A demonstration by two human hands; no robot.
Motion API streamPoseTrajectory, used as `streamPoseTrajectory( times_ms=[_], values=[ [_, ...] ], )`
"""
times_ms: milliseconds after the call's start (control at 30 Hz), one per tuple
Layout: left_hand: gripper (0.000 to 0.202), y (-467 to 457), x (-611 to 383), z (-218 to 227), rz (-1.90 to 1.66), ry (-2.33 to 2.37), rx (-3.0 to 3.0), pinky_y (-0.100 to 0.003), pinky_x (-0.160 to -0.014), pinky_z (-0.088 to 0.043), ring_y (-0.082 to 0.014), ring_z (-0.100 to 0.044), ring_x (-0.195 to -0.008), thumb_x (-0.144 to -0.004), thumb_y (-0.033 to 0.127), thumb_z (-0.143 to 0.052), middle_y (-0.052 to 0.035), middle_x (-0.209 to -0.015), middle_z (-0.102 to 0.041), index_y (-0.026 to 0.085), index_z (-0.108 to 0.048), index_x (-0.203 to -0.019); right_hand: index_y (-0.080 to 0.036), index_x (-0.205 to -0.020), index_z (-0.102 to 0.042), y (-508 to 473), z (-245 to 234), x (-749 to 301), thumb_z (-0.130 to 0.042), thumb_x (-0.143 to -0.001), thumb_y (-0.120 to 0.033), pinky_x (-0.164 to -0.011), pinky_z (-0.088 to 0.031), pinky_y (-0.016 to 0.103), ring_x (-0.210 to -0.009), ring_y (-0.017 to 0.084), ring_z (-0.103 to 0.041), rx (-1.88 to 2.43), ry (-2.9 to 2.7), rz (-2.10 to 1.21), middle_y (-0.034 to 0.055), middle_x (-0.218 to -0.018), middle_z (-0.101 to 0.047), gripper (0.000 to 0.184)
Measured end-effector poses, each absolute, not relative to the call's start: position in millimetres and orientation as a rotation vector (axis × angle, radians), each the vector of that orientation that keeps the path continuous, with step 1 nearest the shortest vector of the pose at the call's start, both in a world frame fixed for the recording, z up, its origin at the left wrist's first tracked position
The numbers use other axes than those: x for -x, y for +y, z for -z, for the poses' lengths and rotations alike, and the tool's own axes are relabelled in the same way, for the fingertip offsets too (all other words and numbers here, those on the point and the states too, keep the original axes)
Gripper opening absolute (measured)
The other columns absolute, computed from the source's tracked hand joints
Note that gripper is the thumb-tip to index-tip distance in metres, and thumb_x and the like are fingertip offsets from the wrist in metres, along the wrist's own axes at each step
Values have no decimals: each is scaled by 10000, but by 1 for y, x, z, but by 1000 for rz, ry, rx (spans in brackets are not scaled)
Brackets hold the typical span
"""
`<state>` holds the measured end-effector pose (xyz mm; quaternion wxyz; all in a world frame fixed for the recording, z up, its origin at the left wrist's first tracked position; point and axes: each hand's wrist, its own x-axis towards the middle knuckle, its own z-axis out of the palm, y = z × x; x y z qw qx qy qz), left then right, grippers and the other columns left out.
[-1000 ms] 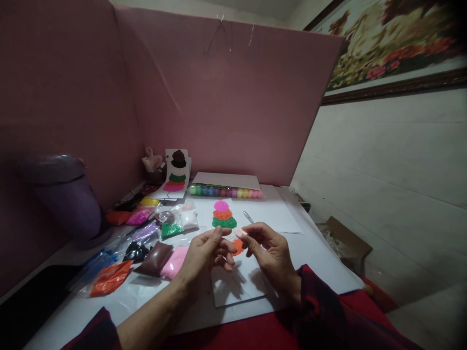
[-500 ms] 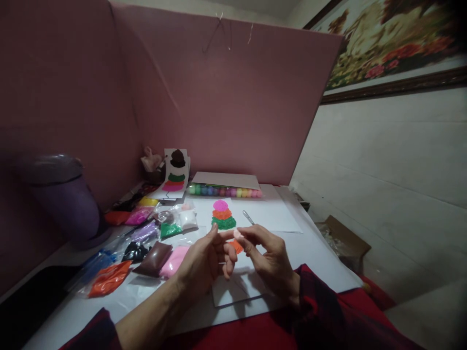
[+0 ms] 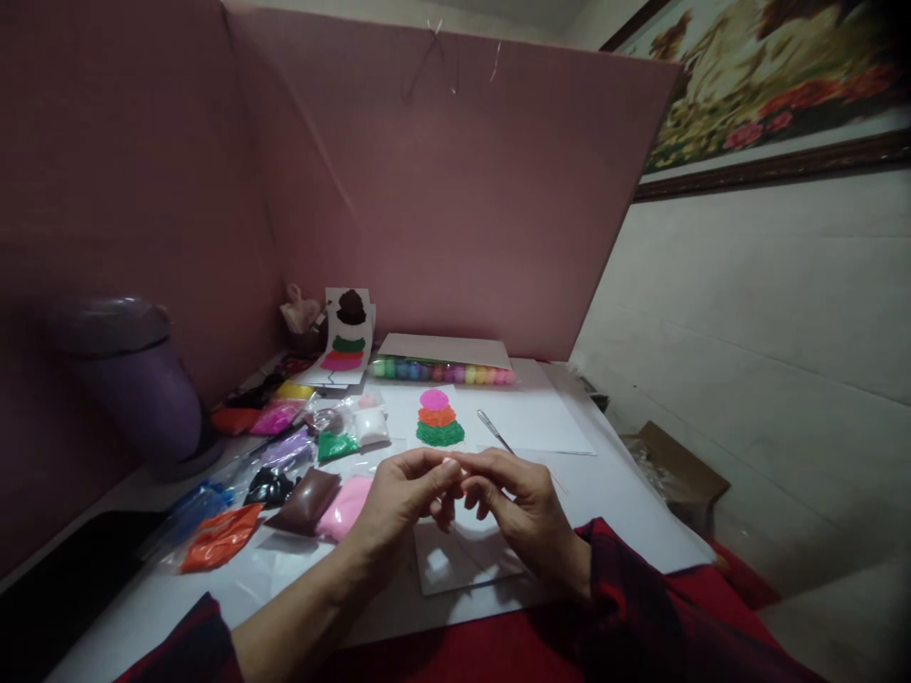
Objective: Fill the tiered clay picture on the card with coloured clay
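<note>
My left hand (image 3: 402, 498) and my right hand (image 3: 516, 503) meet fingertip to fingertip above a white card (image 3: 455, 564) on the table. Both are closed in a pinch; what they hold is hidden by the fingers. Just beyond them lies a card with a pink, orange and green layered picture (image 3: 437, 417). A thin metal tool (image 3: 494, 432) lies to its right. Small bags of coloured material (image 3: 285, 465) are spread left of my left hand, a brown bag (image 3: 306, 501) and a pink bag (image 3: 345, 507) nearest.
A purple lidded container (image 3: 135, 379) stands at the left. A second picture card (image 3: 345, 337) leans against the pink partition (image 3: 441, 190). A strip of coloured pots (image 3: 441, 373) lies at the back. A cardboard box (image 3: 676, 465) sits beyond the table's right edge.
My hands have drawn closer together, fingertips now touching. The small orange piece seen between them earlier is now covered by the fingers.
</note>
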<state>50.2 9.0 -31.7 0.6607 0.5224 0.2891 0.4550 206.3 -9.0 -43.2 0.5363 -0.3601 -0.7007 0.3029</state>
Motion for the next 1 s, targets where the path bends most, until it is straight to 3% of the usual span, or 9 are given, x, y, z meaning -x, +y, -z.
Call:
streamPoseTrajectory(
  times_ms=[67, 167, 267, 400, 700, 1000],
  values=[
    [222, 10, -49, 31, -1117, 705, -1155, -211, -456, -418, -86, -485, -480, -761, 338, -664, -6, -611, -586, 121, -647, -800, -186, -1105, -636, -6, 44, -206, -553, -862, -355, -443, -495, 250, -554, 137, -599, 847, -1494, -967, 50, -741, -645, 308],
    [198, 10, -47, 29, -1295, 798, -1183, -232, -510, -459, -115, -526, -574, -774, 311, -650, -15, -691, -604, 142, -635, -875, -130, -983, -656, -1, 41, -207, -570, -829, -442, -357, -440, 196, -509, 135, -614, 785, -1200, -1323, 66, -714, -663, 359],
    [164, 7, -48, 27, -1462, 842, -1312, -247, -550, -479, -142, -545, -666, -789, 271, -635, -11, -737, -592, 177, -619, -922, -112, -908, -661, 1, 37, -208, -606, -802, -427, -306, -360, 153, -392, 80, -538, 743, -1038, -1521, 41, -638, -653, 336],
    [137, 4, -50, 28, -1514, 808, -1720, -252, -615, -475, -152, -559, -759, -806, 195, -610, -26, -854, -600, 208, -652, -936, -113, -976, -656, -2, 34, -211, -566, -829, -422, -281, -290, 150, -303, 53, -450, 692, -1008, -1672, 1, -543, -614, 354],
    [200, -1, -49, 30, -1600, 902, -1630, -258, -577, -482, -156, -571, -677, -796, 225, -619, -24, -826, -639, 226, -643, -995, -111, -937, -668, -2, 30, -214, -586, -801, -349, -273, -208, 154, -281, 32, -328, 693, -849, -1767, -31, -490, -555, 286],
    [221, 5, -47, 32, -1562, 841, -1886, -256, -618, -454, -151, -565, -689, -814, 161, -587, -23, -793, -631, 239, -660, -1008, -116, -945, -666, -3, 32, -213, -561, -824, -348, -270, -194, 151, -274, 29, -343, 687, -910, -1749, -25, -509, -580, 281]
  ],
)
